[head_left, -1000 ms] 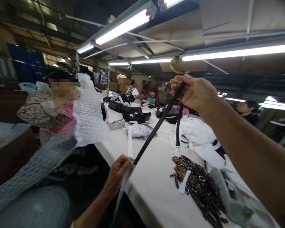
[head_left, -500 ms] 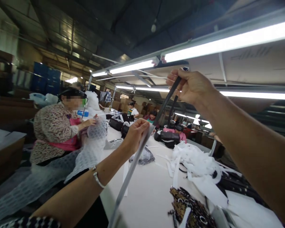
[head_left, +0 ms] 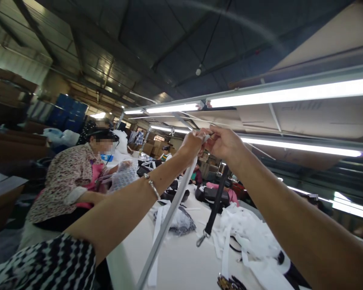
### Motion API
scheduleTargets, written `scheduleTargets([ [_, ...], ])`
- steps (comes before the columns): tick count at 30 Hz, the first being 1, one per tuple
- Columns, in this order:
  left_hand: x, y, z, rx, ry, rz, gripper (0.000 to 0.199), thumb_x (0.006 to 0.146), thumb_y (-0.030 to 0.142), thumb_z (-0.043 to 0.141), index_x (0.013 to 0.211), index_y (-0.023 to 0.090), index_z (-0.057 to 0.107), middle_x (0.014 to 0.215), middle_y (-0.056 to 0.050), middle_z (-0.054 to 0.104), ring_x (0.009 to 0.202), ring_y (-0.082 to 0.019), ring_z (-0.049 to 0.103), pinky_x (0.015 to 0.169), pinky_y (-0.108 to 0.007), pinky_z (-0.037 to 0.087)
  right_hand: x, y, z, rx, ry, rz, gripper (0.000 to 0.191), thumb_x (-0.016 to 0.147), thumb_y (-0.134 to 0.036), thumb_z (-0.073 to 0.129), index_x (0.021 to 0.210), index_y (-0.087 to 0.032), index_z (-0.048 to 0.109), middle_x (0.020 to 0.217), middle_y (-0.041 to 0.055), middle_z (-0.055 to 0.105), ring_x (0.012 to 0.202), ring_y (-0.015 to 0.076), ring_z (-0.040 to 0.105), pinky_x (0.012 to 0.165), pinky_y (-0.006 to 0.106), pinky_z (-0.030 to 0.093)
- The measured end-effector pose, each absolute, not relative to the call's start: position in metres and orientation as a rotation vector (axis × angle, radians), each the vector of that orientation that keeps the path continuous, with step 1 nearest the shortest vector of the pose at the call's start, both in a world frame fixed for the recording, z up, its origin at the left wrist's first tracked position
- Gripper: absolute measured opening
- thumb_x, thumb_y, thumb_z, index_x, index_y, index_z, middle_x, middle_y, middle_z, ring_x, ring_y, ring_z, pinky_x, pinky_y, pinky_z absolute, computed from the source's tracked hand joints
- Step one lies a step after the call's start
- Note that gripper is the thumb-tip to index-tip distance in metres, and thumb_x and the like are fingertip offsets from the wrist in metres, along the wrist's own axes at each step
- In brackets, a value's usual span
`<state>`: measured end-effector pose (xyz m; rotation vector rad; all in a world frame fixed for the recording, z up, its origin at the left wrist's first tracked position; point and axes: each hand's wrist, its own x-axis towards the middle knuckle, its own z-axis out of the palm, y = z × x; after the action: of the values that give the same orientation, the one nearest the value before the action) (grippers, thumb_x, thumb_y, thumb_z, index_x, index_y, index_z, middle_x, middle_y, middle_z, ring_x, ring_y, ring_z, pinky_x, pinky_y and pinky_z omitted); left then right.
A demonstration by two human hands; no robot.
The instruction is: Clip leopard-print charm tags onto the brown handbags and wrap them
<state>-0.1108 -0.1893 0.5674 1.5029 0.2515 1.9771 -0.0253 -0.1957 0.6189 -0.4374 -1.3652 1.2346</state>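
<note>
High in front of me, my left hand (head_left: 193,144) and my right hand (head_left: 222,143) meet with fingers pinched. From my left hand a long, narrow white strip (head_left: 173,215) runs down toward the table's near side. A black strap (head_left: 218,201) hangs from my right hand, with a metal snap hook (head_left: 202,239) at its lower end. Where strip and strap come together, my fingers cover the detail. A bracelet (head_left: 151,186) circles my left wrist.
On the white table (head_left: 181,257) lie a heap of white strips (head_left: 248,229), a plastic-wrapped bundle (head_left: 181,221) and black bags (head_left: 211,195). A co-worker (head_left: 69,181) handles bubble wrap (head_left: 124,177) at the left. Lit tube lamps (head_left: 290,92) hang above.
My hands have come together; earlier a black strap section stretched between them. My left hand rose along it. The strap's snap hook now shows, hanging below my right hand.
</note>
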Motion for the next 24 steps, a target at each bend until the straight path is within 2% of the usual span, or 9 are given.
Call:
scheduleTargets([
  [3,-0.108,-0.196,0.535,1.495,0.427,1.955,0.019,0.089,0.019,0.046,0.071,0.019,0.040,0.047,0.008,0.043,0.030,-0.002,0.028,0.038,-0.016,0.015,-0.015,-0.188,0.635,-0.360,-1.200,1.336,0.012,0.096,-0.019,0.042,0.089,-0.017,0.051,0.079,0.0046,0.066,0.063,0.0122,0.065,0.054,0.025,0.056],
  [5,-0.110,-0.199,0.504,1.505,0.552,1.936,0.019,0.089,0.026,0.046,0.073,0.020,0.040,0.048,0.009,0.044,0.030,-0.003,0.026,0.035,-0.016,0.015,-0.004,-0.181,0.644,-0.363,-1.147,1.301,0.014,0.098,-0.020,0.038,0.089,-0.018,0.048,0.082,0.0057,0.066,0.063,0.0119,0.065,0.051,0.025,0.055],
  [7,-0.113,-0.200,0.470,1.528,0.638,1.929,0.020,0.090,0.035,0.045,0.076,0.021,0.040,0.049,0.009,0.045,0.032,-0.004,0.026,0.034,-0.017,0.015,0.009,-0.175,0.652,-0.394,-1.122,1.178,0.017,0.097,-0.017,0.035,0.084,-0.019,0.045,0.078,0.0040,0.065,0.050,0.0077,0.058,0.041,0.018,0.047],
  [9,-0.117,-0.200,0.436,1.567,0.732,1.922,0.024,0.090,0.041,0.046,0.077,0.022,0.040,0.049,0.009,0.045,0.033,-0.004,0.028,0.035,-0.017,0.016,0.021,-0.170,0.658,-0.394,-1.099,1.028,0.021,0.097,-0.014,0.032,0.078,-0.020,0.041,0.069,-0.0003,0.060,0.037,0.0032,0.043,0.031,0.012,0.031],
  [11,-0.119,-0.201,0.407,1.583,0.804,1.893,0.027,0.090,0.043,0.046,0.077,0.021,0.040,0.051,0.008,0.046,0.036,-0.005,0.031,0.037,-0.016,0.019,0.031,-0.169,0.664,-0.375,-1.070,0.921,0.023,0.097,-0.016,0.033,0.075,-0.020,0.039,0.061,-0.0042,0.055,0.032,0.0018,0.030,0.028,0.012,0.018],
  [14,-0.115,-0.202,0.379,1.529,0.835,1.843,0.029,0.091,0.046,0.045,0.077,0.022,0.039,0.051,0.009,0.045,0.036,-0.005,0.030,0.038,-0.016,0.020,0.038,-0.170,0.672,-0.378,-1.083,0.820,0.023,0.098,-0.025,0.039,0.076,-0.021,0.043,0.055,-0.0055,0.052,0.031,0.0026,0.027,0.027,0.014,0.014],
  [17,-0.110,-0.202,0.374,1.492,0.795,1.775,0.029,0.090,0.048,0.046,0.079,0.021,0.039,0.056,0.004,0.056,0.038,-0.007,0.041,0.038,-0.017,0.026,0.034,-0.176,0.679,-0.376,-1.253,0.753,0.032,0.099,-0.043,0.039,0.082,-0.019,0.052,0.054,-0.0034,0.054,0.032,0.0039,0.030,0.029,0.015,0.018],
  [20,-0.108,-0.200,0.391,1.469,0.659,1.764,0.027,0.089,0.044,0.050,0.079,0.020,0.041,0.069,-0.003,0.067,0.057,-0.013,0.062,0.051,-0.020,0.042,0.022,-0.191,0.683,-0.363,-1.518,0.749,0.049,0.096,-0.059,0.036,0.086,-0.016,0.059,0.059,0.0017,0.061,0.038,0.0068,0.044,0.034,0.018,0.031],
  [24,-0.112,-0.199,0.433,1.379,0.469,1.827,0.021,0.086,0.034,0.056,0.078,0.019,0.043,0.070,-0.004,0.068,0.064,-0.014,0.066,0.059,-0.022,0.046,0.004,-0.214,0.683,-0.383,-1.720,0.741,0.060,0.091,-0.068,0.034,0.090,-0.016,0.064,0.068,0.0068,0.068,0.059,0.0149,0.064,0.052,0.025,0.050],
])
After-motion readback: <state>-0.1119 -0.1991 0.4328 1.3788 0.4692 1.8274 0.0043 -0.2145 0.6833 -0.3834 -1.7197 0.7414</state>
